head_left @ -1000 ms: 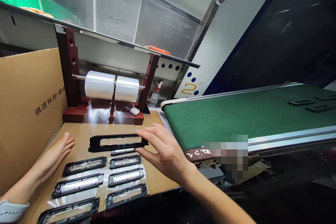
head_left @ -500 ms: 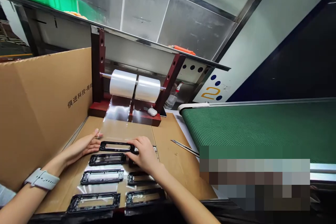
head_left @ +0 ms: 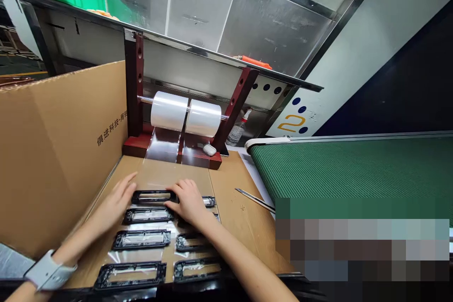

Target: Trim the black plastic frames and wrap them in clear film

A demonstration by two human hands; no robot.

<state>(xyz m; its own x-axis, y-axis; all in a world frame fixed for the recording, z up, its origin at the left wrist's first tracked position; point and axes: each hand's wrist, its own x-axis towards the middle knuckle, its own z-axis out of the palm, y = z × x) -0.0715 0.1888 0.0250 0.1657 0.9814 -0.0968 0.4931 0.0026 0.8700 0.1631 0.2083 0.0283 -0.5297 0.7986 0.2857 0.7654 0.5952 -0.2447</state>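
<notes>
Black rectangular plastic frames with open centres lie in two columns on strips of clear film on the cardboard-covered bench. My right hand [head_left: 191,204] pinches the right end of the farthest frame in the left column, the black plastic frame [head_left: 154,197], between thumb and fingers. At that frame's left end is my left hand [head_left: 122,196], fingers stretched out and slightly blurred; whether they touch it I cannot tell. Nearer me in this column lie a second frame [head_left: 148,215], a third frame [head_left: 141,239] and a fourth frame [head_left: 130,274]. My right hand and forearm partly cover the right column.
Two rolls of clear film [head_left: 170,111] hang on a dark red stand [head_left: 133,89] at the back. A tall cardboard box [head_left: 63,151] walls the left side. Tweezers [head_left: 255,199] lie on the right, before a green conveyor belt [head_left: 354,170]. A spray bottle [head_left: 237,132] stands behind.
My left hand has turned from palm-up to back-up beside the frame's left end. My right hand stays at the right end. The view has shifted slightly.
</notes>
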